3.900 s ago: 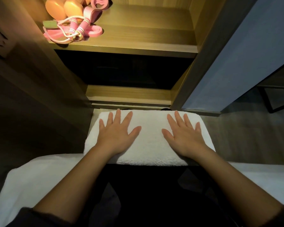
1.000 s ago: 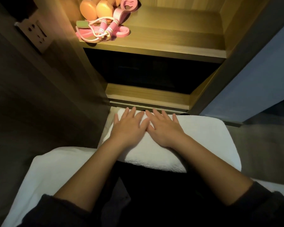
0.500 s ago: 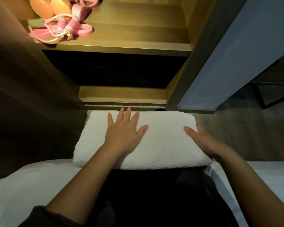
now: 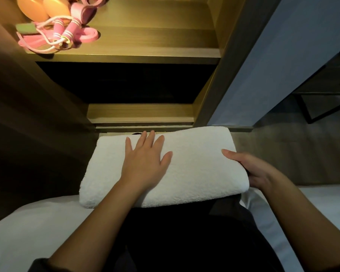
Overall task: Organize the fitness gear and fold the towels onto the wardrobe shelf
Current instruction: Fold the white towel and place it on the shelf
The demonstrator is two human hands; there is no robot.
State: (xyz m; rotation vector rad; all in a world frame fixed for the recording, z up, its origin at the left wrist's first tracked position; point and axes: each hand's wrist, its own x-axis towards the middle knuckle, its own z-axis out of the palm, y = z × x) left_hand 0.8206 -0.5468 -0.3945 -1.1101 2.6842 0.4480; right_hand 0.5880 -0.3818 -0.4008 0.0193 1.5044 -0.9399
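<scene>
White terry towel [image 4: 194,169], folded thick, lies across your dark-clad knees at the edge of the bed [image 4: 28,232], right in front of the wardrobe and not yet on the shelf [image 4: 145,50].

Head view, the only 1 here: your left hand [image 4: 143,161] lies flat on top with its fingers straight and spread. Your right hand [image 4: 251,169] grips the towel's right end, thumb on top and fingers tucked beneath. The pink skipping rope [image 4: 56,30] and the orange rounded pieces [image 4: 43,8] crowd the shelf's left side.

Watch it: lift from that 1 end alone and the layers will likely sag open. Place it too far left and it may snag the rope.
</scene>
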